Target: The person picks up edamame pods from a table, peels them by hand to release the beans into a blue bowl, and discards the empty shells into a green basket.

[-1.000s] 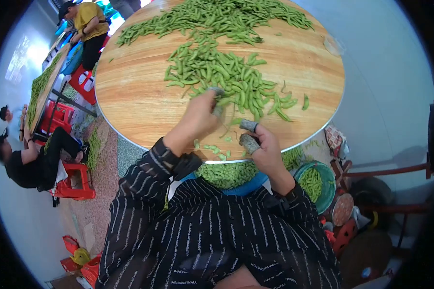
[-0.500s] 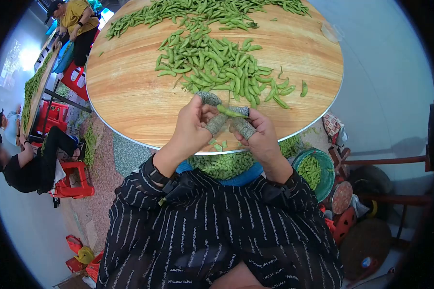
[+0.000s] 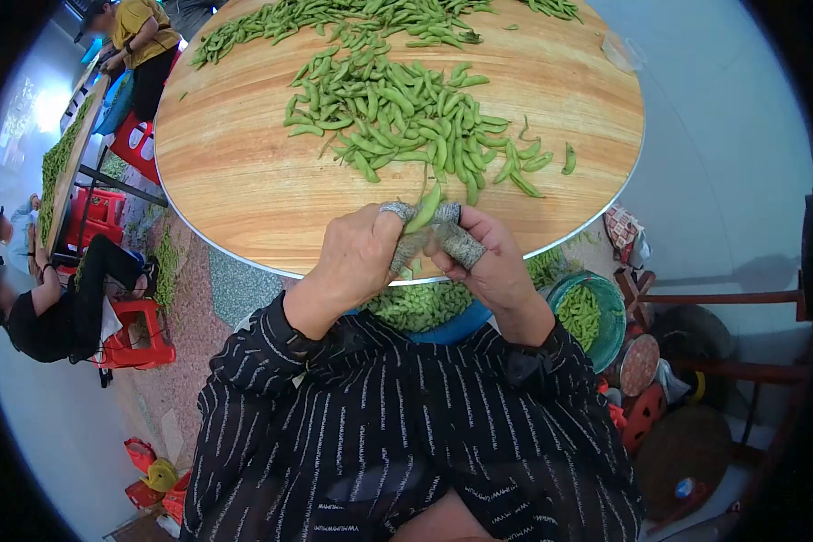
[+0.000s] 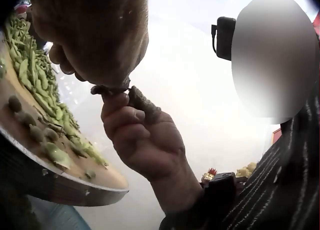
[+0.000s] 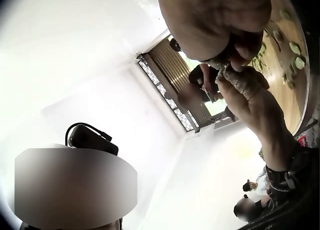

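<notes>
Both hands meet over the table's near edge, thumbs and forefingers wrapped in grey coverings. The left hand (image 3: 357,257) pinches a green pod (image 3: 424,210) between its wrapped thumb and forefinger. Close against it, the right hand (image 3: 499,271) has its wrapped thumb and forefinger together at the pod's lower end; what lies between those tips is hidden. Beyond the hands a heap of green pods (image 3: 397,104) spreads over the round wooden table (image 3: 226,172). In the left wrist view the right hand (image 4: 145,140) touches the left hand (image 4: 100,34) at the fingertips.
Below the table edge stands a blue basin of shelled beans (image 3: 420,307). A green bucket (image 3: 615,321) with pods is at the right, near a wooden frame (image 3: 723,299). Two seated people and one standing are at the left, by another table and red stools (image 3: 140,339).
The left hand went from the pod heap back to the right hand, bringing a pod. Since half a second ago, the pod has tilted more upright and the hands have drawn closer.
</notes>
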A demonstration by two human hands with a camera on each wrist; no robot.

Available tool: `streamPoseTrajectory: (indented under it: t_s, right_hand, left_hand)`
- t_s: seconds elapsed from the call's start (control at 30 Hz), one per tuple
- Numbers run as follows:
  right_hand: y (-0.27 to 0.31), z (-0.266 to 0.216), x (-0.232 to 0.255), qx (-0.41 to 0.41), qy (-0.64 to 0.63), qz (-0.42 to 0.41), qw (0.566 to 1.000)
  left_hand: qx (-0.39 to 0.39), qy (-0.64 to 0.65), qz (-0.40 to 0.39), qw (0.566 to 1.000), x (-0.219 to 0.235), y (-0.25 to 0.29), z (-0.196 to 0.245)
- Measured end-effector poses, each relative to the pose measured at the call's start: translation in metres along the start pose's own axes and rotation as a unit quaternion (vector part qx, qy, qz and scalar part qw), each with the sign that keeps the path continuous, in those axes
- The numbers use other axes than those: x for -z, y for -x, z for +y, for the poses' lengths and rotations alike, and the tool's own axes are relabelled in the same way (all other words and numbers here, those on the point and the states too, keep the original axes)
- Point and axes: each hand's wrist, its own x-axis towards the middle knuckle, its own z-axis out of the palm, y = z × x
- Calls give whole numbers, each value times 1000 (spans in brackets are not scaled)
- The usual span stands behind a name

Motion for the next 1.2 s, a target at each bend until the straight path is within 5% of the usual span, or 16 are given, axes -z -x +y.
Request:
streamPoseTrajectory:
  t_s: [0.83,0.9,0.93,1.0,1.03,1.1,1.2]
  right_hand:
    - [-4,24,11,-15,-18,-12,1000]
    - [-6,26,6,-11,-29,-11,999]
    - [-5,25,2,-2,-8,5,1000]
    - [-5,26,2,6,13,22,1000]
    - [-6,27,4,21,39,8,999]
    - [-8,29,5,36,64,-7,997]
    - [-10,31,5,130,110,-22,985]
  left_hand:
    - [-30,10,-24,999,-22,20,-10]
    - [131,230,-29,964,-30,24,-7]
    - [131,230,-29,964,-30,25,-3]
    - [253,422,-9,870,-28,23,4]
    - [254,422,-8,870,-33,22,6]
    - [229,571,95,783,-43,21,8]
    - [302,586,45,751,-33,19,6]
